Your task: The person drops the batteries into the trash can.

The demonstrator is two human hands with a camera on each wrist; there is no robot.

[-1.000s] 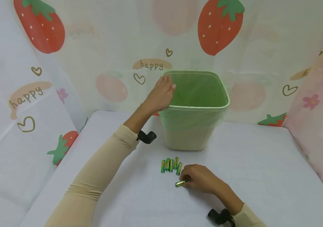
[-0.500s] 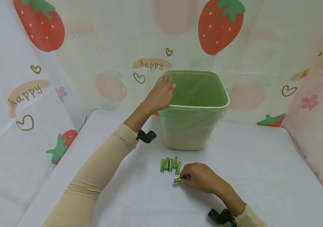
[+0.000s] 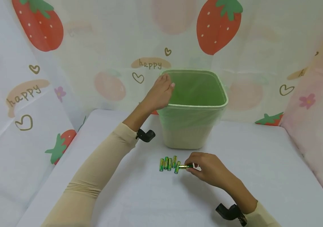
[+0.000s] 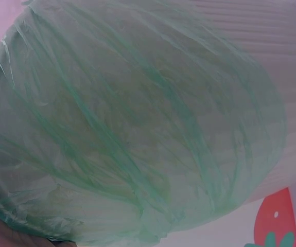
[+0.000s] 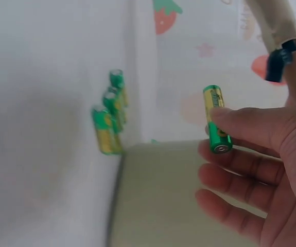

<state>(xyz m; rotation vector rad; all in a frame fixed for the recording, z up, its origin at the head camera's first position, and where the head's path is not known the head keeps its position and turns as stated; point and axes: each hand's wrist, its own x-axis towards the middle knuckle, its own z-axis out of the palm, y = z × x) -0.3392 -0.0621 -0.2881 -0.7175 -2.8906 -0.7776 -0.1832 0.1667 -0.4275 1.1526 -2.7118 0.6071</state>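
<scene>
My right hand (image 3: 204,168) pinches a green and gold battery (image 3: 184,166) between thumb and fingers, lifted just above the table; the right wrist view shows the same battery (image 5: 216,120) held at my thumb tip. Several more batteries (image 3: 168,164) lie side by side on the white table, just left of that hand, and appear in the right wrist view as a row of batteries (image 5: 109,121). My left hand (image 3: 159,92) rests on the left rim of the beige bin (image 3: 193,107), which has a green liner. The liner (image 4: 132,123) fills the left wrist view.
The white table (image 3: 263,170) is boxed in by a strawberry-print cloth backdrop (image 3: 99,47) at the back and both sides. The bin stands at the back centre, right behind the batteries. Black wrist camera mounts (image 3: 145,135) sit on both forearms.
My right hand has lifted one battery off the table and carried it up and away from me, toward the bin. The left hand stays on the bin rim.
</scene>
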